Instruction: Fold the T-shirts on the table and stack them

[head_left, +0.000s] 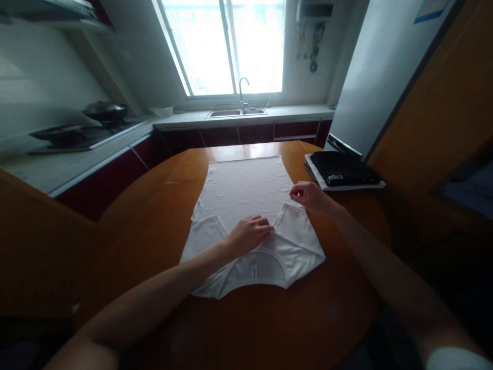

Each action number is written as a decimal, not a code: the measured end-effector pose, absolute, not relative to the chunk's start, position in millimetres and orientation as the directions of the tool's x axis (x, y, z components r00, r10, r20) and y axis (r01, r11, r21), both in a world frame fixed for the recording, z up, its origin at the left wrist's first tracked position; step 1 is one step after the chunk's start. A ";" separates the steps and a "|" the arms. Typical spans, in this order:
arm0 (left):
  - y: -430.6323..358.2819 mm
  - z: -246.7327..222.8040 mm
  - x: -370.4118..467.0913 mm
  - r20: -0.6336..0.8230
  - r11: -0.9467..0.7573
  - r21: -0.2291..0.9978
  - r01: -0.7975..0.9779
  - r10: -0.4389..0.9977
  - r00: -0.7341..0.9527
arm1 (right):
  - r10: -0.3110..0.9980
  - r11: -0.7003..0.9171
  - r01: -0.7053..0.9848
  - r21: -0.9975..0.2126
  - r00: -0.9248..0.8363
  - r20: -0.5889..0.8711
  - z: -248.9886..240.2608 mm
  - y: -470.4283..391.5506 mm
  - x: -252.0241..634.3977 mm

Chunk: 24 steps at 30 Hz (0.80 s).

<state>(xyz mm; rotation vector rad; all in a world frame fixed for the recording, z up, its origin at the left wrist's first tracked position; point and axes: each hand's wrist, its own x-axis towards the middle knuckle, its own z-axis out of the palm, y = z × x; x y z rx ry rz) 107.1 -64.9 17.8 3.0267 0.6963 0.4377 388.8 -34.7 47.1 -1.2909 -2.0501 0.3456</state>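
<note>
In the head view, a shirt (246, 187) is spread on the counter (150, 231), collar nearest. It is touched by the left hand (248, 236), fingers bent; the right hand (308, 196) is held at its side edge, fingertips close together. Whether cloth is pinched by either cannot be told.

White T-shirt (242, 187), spread flat on brown wooden table (146, 221), neckline nearest, hem far side, lightly wrinkled.

Both hands (249, 235) at a white T-shirt (246, 187) on a wooden table (154, 226)
</note>
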 end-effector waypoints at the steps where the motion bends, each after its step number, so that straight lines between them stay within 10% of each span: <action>1: -64.0 16.7 107.7 0.273 -0.904 0.053 0.424 0.422 0.865 | 0.879 0.465 0.706 -0.534 -0.296 0.374 53.8 -47.8 387.3; 9: -60.1 13.5 109.8 0.322 -0.921 -0.003 0.390 0.368 0.872 | 0.965 0.262 0.883 -0.390 -0.250 0.083 38.5 -175.8 387.7; 24: -65.7 12.5 110.8 0.342 -0.918 0.182 0.353 0.396 0.852 | 0.942 0.304 0.939 -0.162 -0.270 0.198 22.1 -211.2 401.2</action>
